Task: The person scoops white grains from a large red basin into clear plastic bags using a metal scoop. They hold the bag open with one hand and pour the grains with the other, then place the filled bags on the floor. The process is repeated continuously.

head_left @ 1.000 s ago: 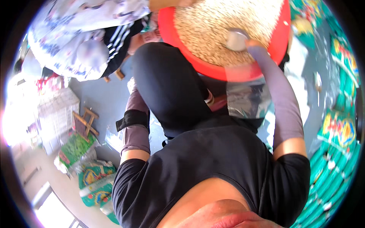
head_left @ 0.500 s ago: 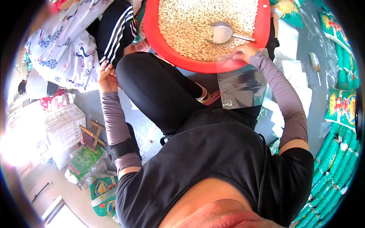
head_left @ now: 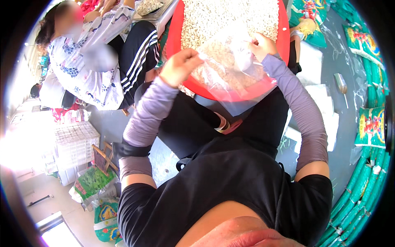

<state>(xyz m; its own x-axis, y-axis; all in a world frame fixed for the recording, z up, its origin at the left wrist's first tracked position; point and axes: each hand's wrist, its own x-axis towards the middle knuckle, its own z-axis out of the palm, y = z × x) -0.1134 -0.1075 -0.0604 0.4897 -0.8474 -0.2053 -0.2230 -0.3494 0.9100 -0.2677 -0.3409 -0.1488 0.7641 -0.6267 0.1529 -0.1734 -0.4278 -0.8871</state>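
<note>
A clear plastic bag [head_left: 230, 70] is stretched between my two hands above a large red basin [head_left: 173, 37] filled with pale seeds [head_left: 214, 16]. My left hand [head_left: 179, 66] pinches the bag's left edge with the fingers closed. My right hand [head_left: 261, 45] grips the bag's upper right corner. Both forearms wear lilac sleeves. The basin rests in front of my black-trousered knees, and the bag hides part of the seeds and the basin's near rim.
Another person in a patterned white top and striped black trousers [head_left: 98, 61] sits at the upper left. A white wire crate [head_left: 76, 144] and green printed bags [head_left: 92, 185] lie at the left. Green packets [head_left: 370, 123] and a metal scoop [head_left: 340, 84] lie on the grey floor at the right.
My left hand has come up from my knee to take the bag's left edge. The bag, earlier hanging from my right hand, is now spread over the basin. The view has tilted down.
</note>
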